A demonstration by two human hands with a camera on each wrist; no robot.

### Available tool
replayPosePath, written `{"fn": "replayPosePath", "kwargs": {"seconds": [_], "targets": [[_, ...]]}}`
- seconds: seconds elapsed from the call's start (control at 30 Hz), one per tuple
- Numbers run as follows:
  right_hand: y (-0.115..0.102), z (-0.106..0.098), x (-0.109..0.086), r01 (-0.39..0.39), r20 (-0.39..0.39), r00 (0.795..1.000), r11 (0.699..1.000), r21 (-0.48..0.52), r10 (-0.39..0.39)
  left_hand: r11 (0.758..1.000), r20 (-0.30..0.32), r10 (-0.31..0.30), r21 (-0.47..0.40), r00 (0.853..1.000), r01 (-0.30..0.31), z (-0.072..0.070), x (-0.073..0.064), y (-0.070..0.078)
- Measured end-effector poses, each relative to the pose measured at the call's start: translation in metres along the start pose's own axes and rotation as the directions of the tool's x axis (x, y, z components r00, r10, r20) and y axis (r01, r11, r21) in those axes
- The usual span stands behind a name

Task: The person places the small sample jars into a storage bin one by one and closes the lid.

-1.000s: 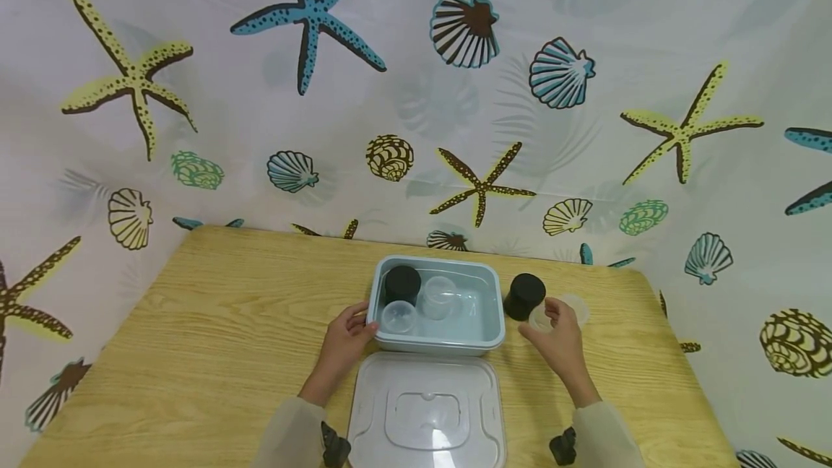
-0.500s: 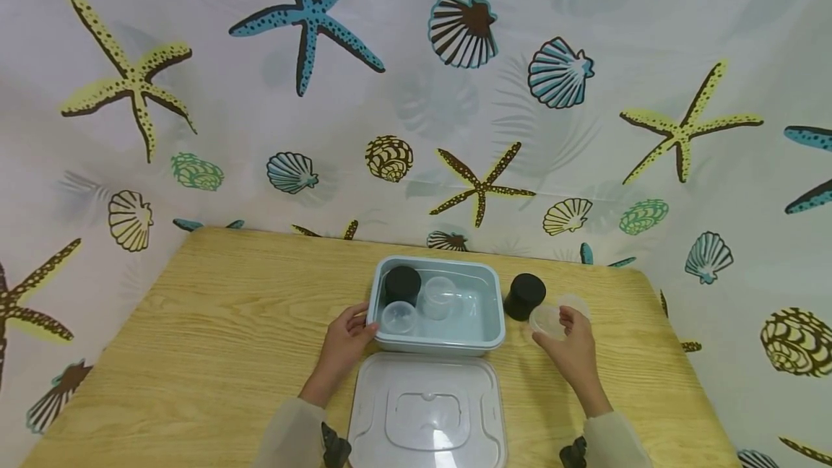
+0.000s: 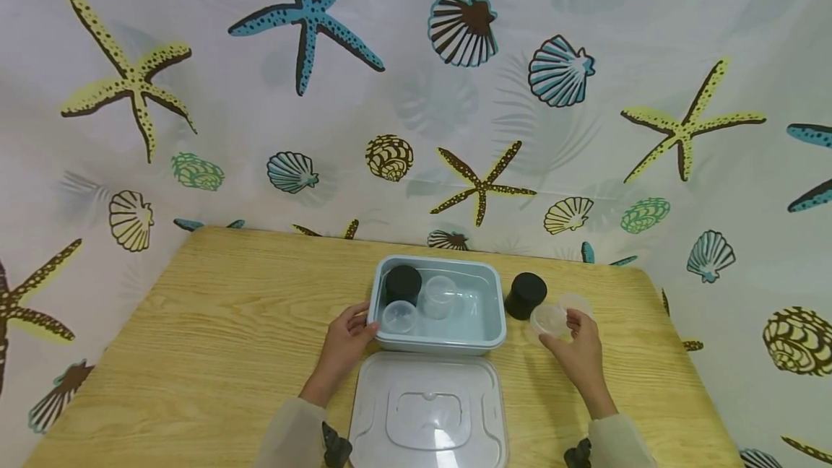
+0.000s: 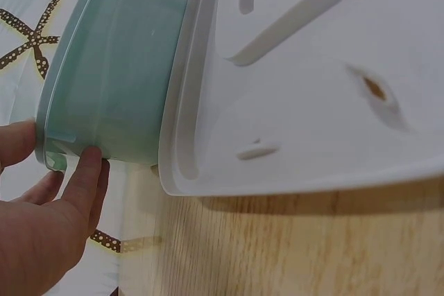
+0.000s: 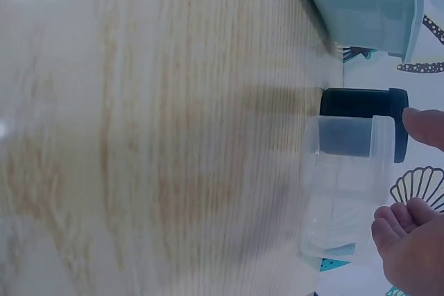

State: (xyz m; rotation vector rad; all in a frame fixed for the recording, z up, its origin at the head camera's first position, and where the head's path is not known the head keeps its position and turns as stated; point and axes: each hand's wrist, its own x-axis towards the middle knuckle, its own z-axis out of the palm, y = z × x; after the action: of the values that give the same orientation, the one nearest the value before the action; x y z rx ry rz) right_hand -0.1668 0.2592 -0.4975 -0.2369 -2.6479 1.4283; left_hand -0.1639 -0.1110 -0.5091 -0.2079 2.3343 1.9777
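My left hand (image 3: 346,338) holds the left front corner of a light-blue plastic box (image 3: 486,344), thumb at the rim and fingers against the outer wall, as the left wrist view also shows. Inside the box stand a black-lidded container (image 3: 403,282) and two clear cups, one in front (image 3: 399,318) and one near the middle (image 3: 440,300). On the right, my right hand (image 3: 581,354) is just beside a clear round container (image 3: 548,319). Its thumb and loosely bent fingers stand apart in the right wrist view, behind the container's rim (image 5: 381,150).
A black cylindrical container (image 3: 526,296) stands right of the box. Another clear round piece (image 3: 577,303) lies behind my right fingers. A whitish translucent lid (image 3: 427,410) rests on the wooden table (image 3: 247,323) before the box. A sea-patterned curtain (image 3: 364,107) hangs behind.
My right hand has moved rightward. The clear container shifted right with it at first, then stayed nearly in place while the hand drew off slightly. My left hand has kept its hold.
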Motion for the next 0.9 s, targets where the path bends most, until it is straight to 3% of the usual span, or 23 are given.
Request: {"fn": "replayPosePath", "kwargs": {"seconds": [0.23,0.57,0.9], "targets": [[0.0020,0.0013,0.0003,-0.042,0.015,0.999,0.999,0.005,0.042,1.000,0.009,-0.001,-0.007,1.000,0.001,-0.0003,-0.0021,0.0019],[0.0035,0.0030,0.0040,-0.027,0.007,1.000,1.000,0.000,0.027,1.000,0.002,0.019,0.006,1.000,-0.019,-0.0012,-0.0012,0.0014],[0.0068,0.0059,0.0067,-0.026,0.019,0.999,1.000,-0.017,0.026,1.000,0.004,-0.008,0.001,1.000,0.008,-0.0008,0.0005,-0.0006]]}}
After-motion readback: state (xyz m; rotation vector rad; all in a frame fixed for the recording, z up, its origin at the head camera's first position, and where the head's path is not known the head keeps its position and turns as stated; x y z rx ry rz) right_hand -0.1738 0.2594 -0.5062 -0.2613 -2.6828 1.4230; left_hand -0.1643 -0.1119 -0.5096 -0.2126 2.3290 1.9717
